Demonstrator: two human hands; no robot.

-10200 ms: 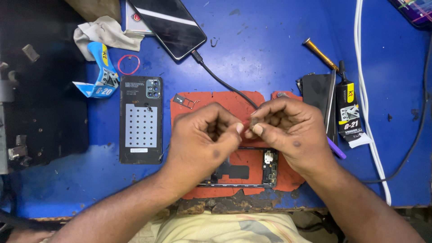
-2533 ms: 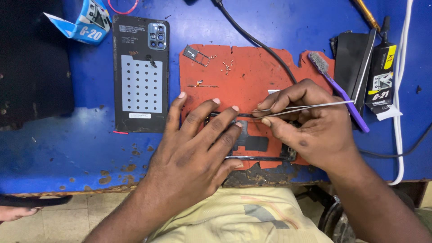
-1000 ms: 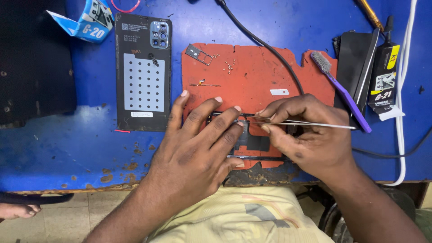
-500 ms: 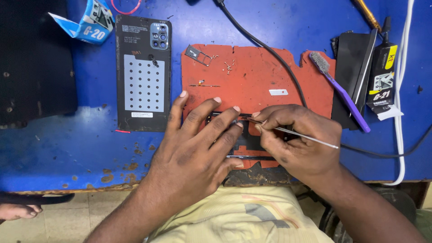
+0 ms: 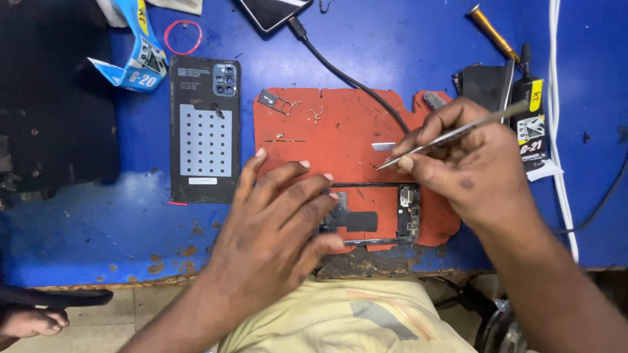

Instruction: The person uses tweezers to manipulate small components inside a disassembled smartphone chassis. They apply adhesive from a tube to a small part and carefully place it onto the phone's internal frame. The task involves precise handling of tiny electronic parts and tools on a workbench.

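Observation:
An opened phone body lies on a red work mat at the near edge of a blue table. My left hand rests flat on the phone's left part, fingers spread, covering it. Raised above the mat's right side, my right hand grips metal tweezers whose tip points left, close to a small silver strip on the mat. I cannot tell whether the tip holds anything. The phone's exposed lower board shows at the right end.
A dark back cover with a dotted panel lies left of the mat. A SIM tray and tiny screws sit on the mat. Behind are another phone with a black cable, a screwdriver, glue tubes and a white cable.
My right hand lifted the tweezers off the phone and moved them up and right, toward the silver strip. My left hand stayed pressed on the phone. The camera view shifted slightly.

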